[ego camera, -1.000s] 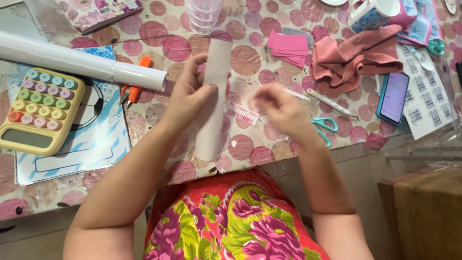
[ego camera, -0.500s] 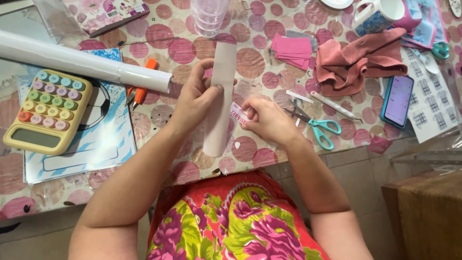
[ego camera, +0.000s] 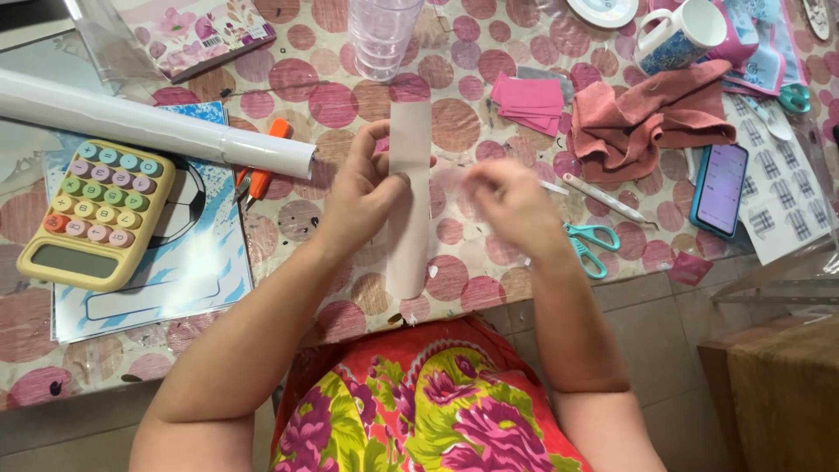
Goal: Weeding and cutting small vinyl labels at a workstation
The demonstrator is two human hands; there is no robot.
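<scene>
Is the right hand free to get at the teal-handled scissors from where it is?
Probably yes. The scissors lie flat on the table just beside the right hand, with nothing over them. A white pen lies nearby but not across them. The hand is blurred, so whether it pinches something is unclear.

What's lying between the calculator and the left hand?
In the head view, orange-handled cutters lie between the calculator and left hand, beside the white roll's end.
</scene>
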